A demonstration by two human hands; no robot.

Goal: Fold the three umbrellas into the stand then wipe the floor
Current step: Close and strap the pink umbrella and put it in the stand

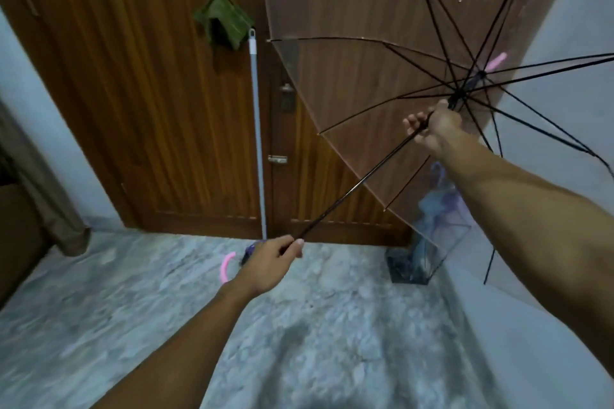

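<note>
mop: I've got the grey long-handled mop [257, 143] leaning on the wooden door [149, 93]
stand: clear box-shaped umbrella stand [422, 259] right of it, on the marble floor [166, 309]

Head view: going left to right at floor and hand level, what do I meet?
Curved pink umbrella handle → left hand gripping the black shaft → clear stand holding folded umbrellas → right hand up at the open transparent umbrella's runner.

**Open umbrella held by both hands at the door**

A clear umbrella [349, 43] stands open, its black shaft [358, 183] slanting down. The right hand [435, 128] grips the shaft near the ribs; the left hand [272, 262] pinches its lower end by the pink handle [227, 267]. A stand [418, 259] holding folded umbrellas sits by the wooden door [149, 93], where a mop pole [257, 129] leans.
</note>
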